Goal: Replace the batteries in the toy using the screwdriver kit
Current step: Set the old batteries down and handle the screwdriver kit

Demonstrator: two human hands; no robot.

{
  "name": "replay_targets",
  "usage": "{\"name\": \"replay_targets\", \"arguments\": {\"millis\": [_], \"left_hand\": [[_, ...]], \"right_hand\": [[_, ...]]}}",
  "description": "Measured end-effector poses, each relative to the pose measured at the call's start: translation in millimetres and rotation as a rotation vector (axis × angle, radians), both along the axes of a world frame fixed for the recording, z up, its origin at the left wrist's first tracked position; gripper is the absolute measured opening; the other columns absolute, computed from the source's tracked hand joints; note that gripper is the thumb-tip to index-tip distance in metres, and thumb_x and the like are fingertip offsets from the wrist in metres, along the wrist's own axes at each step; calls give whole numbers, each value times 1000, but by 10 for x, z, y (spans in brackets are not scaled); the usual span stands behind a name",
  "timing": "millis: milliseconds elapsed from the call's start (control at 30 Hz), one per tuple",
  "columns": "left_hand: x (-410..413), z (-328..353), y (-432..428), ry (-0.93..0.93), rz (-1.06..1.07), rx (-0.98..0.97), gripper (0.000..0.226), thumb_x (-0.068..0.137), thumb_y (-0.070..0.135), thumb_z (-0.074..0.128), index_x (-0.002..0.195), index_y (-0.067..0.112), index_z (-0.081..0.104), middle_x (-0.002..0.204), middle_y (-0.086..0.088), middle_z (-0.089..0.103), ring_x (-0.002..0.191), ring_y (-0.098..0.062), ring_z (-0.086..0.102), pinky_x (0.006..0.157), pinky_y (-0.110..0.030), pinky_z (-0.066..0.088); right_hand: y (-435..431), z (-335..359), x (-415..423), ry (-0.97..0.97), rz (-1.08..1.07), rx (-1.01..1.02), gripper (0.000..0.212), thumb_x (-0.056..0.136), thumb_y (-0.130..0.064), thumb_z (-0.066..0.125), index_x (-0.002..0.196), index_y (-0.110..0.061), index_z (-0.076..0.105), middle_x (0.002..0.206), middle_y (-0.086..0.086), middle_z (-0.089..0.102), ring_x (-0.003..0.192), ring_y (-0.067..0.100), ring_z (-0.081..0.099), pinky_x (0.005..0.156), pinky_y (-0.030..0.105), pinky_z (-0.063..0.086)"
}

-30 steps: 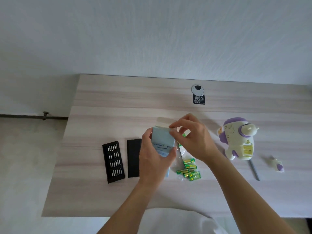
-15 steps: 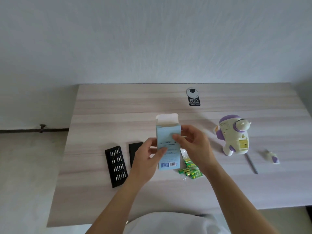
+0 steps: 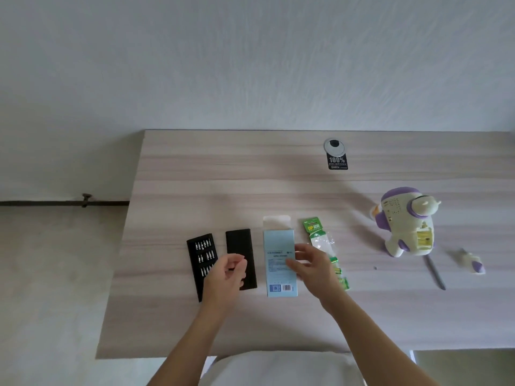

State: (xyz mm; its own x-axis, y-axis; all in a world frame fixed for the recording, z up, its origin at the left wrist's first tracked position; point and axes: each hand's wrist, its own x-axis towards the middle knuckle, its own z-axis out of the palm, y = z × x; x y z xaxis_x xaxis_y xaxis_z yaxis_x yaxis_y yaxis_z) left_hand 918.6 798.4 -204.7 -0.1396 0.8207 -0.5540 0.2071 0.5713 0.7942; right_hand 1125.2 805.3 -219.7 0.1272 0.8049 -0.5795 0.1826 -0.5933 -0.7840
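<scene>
Room: a pale textured wall (image 3: 250, 65) rose behind the desk, and a beige floor (image 3: 55, 274) lay to our left, with a dark rail (image 3: 41, 203) along the wall's foot.
Surface: we worked at a light wood-grain desk (image 3: 250, 176), with a round cable grommet (image 3: 334, 147) near its far edge and a black "100%" sticker (image 3: 338, 162) touching it on the near side.
Toy: the white-and-purple toy (image 3: 405, 218) stood well to the right, its yellow battery bay (image 3: 425, 238) uncovered and facing us.
Near the toy: a slim screwdriver (image 3: 434, 271) lay just in front of it, and a small white-and-purple piece (image 3: 472, 264) lay further right, apart.
Kit: the black bit tray (image 3: 202, 257) and a black sleeve (image 3: 241, 254) lay side by side on the left.
Middle: a pale blue box (image 3: 280, 263) lay flat, flap open, between the sleeve and a green battery pack (image 3: 317, 235).
Left hand (image 3: 227, 274): it hovered over the tray and sleeve, hiding part of both, fingers loosely curled, holding nothing we could see.
Right hand (image 3: 312, 266): its fingers were loosely spread over the box's right edge, covering part of the battery pack; we could not tell if they touched the box.
Near edge: white cloth (image 3: 278, 369) showed below the desk.
</scene>
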Motion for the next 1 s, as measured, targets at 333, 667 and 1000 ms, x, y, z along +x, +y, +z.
{"name": "replay_targets", "arguments": {"millis": [333,667,1000], "left_hand": [[-773,-107,-92,430,-36,19,7,90,20,71,92,21,65,85,9,68,79,-9,64,63,-13,42],[-846,-288,-93,506,-25,8,15,87,22,74,93,20,60,87,1,66,85,-22,63,74,-30,43],[-837,-370,-174,461,-1,2,22,87,20,73,106,12,64,102,-1,69,96,-20,64,83,-30,47]], "right_hand": [[162,-191,-225,-331,86,-16,23,93,-20,67,115,-16,67,101,-5,68,82,13,65,56,9,44],[83,-196,-343,-712,131,176,20,90,-28,70,105,-16,65,99,-2,69,80,17,66,62,33,57],[-79,-71,-1102,-600,535,366,8,94,-20,59,96,-17,66,89,-1,64,75,20,60,65,33,52]]}}
